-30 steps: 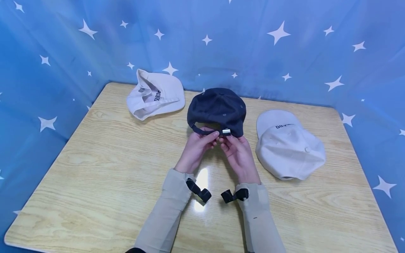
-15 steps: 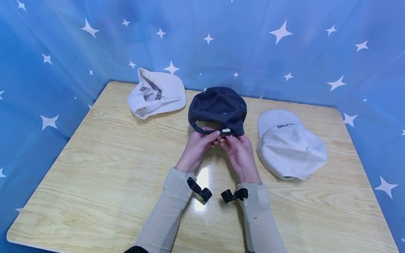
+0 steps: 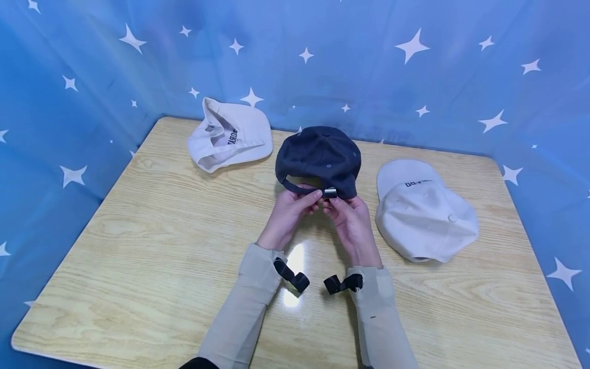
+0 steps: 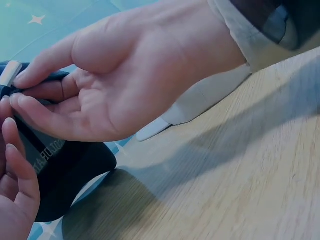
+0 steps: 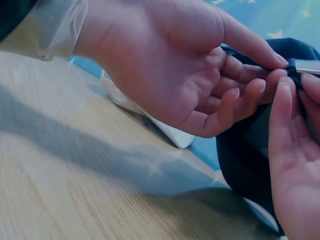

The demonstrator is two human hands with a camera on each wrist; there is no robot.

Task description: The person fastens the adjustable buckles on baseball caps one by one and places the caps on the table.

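A dark navy baseball cap [image 3: 322, 154] is held up at the back middle, its rear opening turned toward me. My left hand [image 3: 288, 210] pinches the cap's back strap [image 3: 297, 189] between thumb and fingers, just left of the shiny metal buckle [image 3: 330, 193]. On the buckle's other side, my right hand [image 3: 352, 223] pinches the strap end between thumb and forefinger. Fingertips of both hands nearly meet under the buckle. In the right wrist view the buckle [image 5: 306, 66] shows bright by the right thumb tip. Printed letters show inside the cap [image 4: 75, 165] in the left wrist view.
At the back left a white cap [image 3: 249, 130] lies on its side, inside showing. To the right, another white cap [image 3: 424, 220] rests crown up, brim pointing away. The wooden table [image 3: 152, 246] backs onto a blue curtain [image 3: 359, 61] with white stars.
The head view has shifted slightly, sliding the whole scene a little to the right. Both hands keep their grip at the strap and buckle, almost still.
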